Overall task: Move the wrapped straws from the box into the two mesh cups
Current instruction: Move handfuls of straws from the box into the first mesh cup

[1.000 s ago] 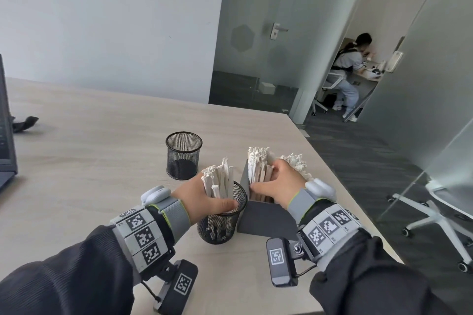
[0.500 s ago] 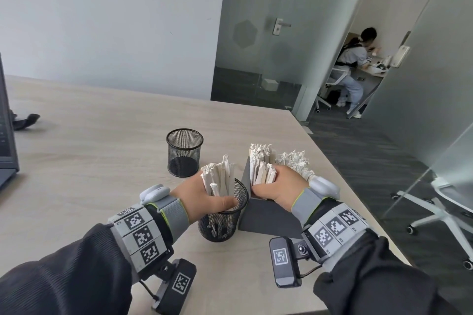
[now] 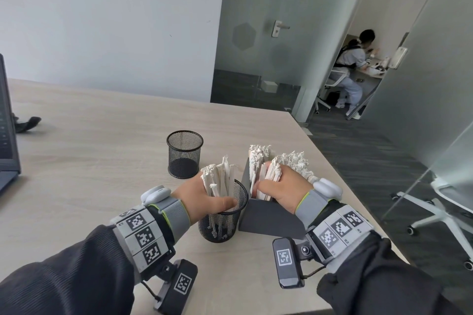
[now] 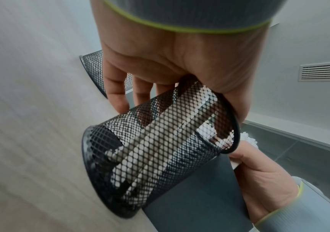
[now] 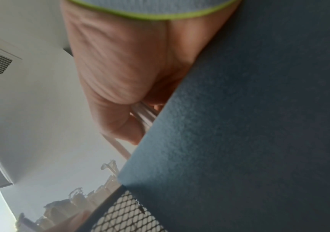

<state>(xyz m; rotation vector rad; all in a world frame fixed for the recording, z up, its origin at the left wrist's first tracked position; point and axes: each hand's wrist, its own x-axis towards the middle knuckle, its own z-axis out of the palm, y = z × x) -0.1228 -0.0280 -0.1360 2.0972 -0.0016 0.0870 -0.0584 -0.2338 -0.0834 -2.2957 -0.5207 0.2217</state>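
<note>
While left hand (image 3: pixel 204 199) grips near cup (image 3: pixel 222 222) | right hand (image 3: pixel 284 192) grip pinches straws (image 3: pixel 272 176) inside box (image 3: pixel 268 220)

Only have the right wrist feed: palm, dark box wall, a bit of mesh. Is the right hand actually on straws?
Observer: Yes. The head view shows the right hand curled round a bunch of wrapped straws that is still inside the box.
Operator: Left hand?
Observer: The left hand grips the near mesh cup at its rim. The cup stands right beside the box.
Operator: Anything in that cup?
Observer: Several standing straws, with their tops above the rim.
Operator: Second cup?
Observer: The far mesh cup stands apart, behind the near one. No straws are visible in it.
</note>
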